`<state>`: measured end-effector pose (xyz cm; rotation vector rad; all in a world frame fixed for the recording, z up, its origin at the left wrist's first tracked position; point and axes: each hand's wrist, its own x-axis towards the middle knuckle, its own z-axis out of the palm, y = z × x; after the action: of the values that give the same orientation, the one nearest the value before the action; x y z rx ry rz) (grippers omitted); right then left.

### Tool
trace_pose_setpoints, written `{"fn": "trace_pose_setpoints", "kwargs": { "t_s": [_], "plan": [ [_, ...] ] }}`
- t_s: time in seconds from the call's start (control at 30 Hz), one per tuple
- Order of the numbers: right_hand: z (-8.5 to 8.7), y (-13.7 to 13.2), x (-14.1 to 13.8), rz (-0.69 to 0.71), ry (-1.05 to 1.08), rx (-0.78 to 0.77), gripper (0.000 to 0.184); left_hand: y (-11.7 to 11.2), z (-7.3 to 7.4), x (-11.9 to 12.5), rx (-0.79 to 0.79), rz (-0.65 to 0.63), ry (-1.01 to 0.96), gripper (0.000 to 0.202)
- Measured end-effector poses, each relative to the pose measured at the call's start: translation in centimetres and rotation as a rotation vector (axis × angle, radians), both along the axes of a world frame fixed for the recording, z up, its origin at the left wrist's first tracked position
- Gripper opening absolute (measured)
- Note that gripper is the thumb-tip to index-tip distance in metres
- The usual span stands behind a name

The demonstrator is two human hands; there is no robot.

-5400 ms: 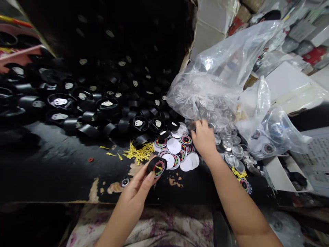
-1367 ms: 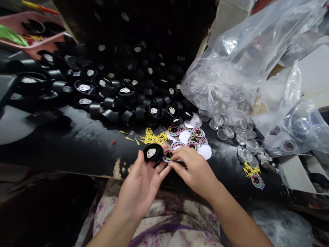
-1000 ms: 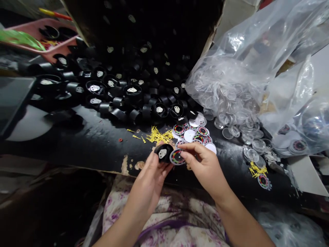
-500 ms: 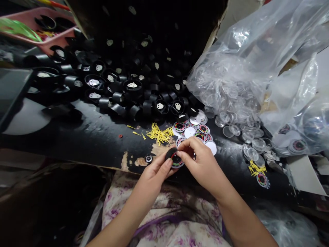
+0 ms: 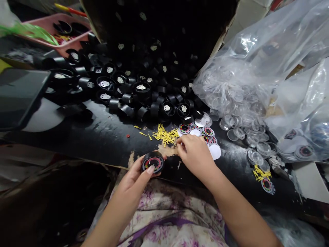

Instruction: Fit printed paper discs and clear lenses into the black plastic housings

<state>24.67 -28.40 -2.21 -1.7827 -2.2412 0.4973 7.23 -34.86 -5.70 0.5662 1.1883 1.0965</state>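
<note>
Near the counter's (image 5: 102, 146) front edge, the left hand (image 5: 133, 178) wraps its grip around a black cup (image 5: 149, 155), dial face (image 5: 156, 162) tilted up, presumably for access. The right hand (image 5: 196, 154) curls beside yellow pointers (image 5: 164, 134); whether it holds anything, I cannot tell.

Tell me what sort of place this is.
Likely a small-parts assembly workshop: a worn black workbench bears a heap of round black plastic casings, a pile of small yellow plastic pointers and overlapping round printed dials.
</note>
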Motion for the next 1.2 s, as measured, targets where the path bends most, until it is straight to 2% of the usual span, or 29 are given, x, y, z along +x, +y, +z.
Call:
{"fn": "trace_pose_setpoints", "kwargs": {
  "t_s": [0.1,0.27,0.43,0.5,0.67,0.73,0.83,0.93,1.1,1.2],
  "plan": [
    [-0.5,1.3,-1.1,0.002,-0.174,0.027,0.014,0.2,0.6,0.2,-0.01,0.051,-0.112,0.027],
    [-0.3,1.1,-1.2,-0.021,-0.152,-0.009,0.014,0.9,0.9,0.6,-0.076,0.121,-0.245,0.028],
    [0.1,-0.6,-0.3,-0.011,0.226,-0.082,0.011,1.6,1.1,1.8,-0.145,0.028,-0.481,0.021],
    [0.1,-1.2,-0.1,-0.018,0.317,-0.071,0.012,1.8,1.0,2.4,-0.151,-0.007,-0.514,0.02],
    [0.7,-2.1,0.2,0.009,0.189,0.038,0.004,1.5,0.7,3.3,0.025,0.059,-0.242,0.023],
    [1.2,-2.5,0.4,0.033,0.167,0.054,0.006,1.4,0.7,3.3,0.067,0.07,-0.158,0.03],
    [2.0,-3.0,0.7,0.055,0.358,0.017,0.01,1.5,1.2,3.3,0.072,0.101,-0.143,0.036],
    [2.2,-3.4,0.6,0.074,0.502,0.002,0.01,1.6,1.7,3.7,0.048,0.07,-0.157,0.021],
    [2.0,-3.9,0.3,0.041,0.36,0.016,0.01,1.1,0.9,4.7,0.113,0.0,-0.097,0.019],
    [2.1,-3.9,0.5,0.03,0.361,-0.012,0.011,0.9,0.1,4.5,0.149,-0.034,-0.068,0.021]
  ]
}}
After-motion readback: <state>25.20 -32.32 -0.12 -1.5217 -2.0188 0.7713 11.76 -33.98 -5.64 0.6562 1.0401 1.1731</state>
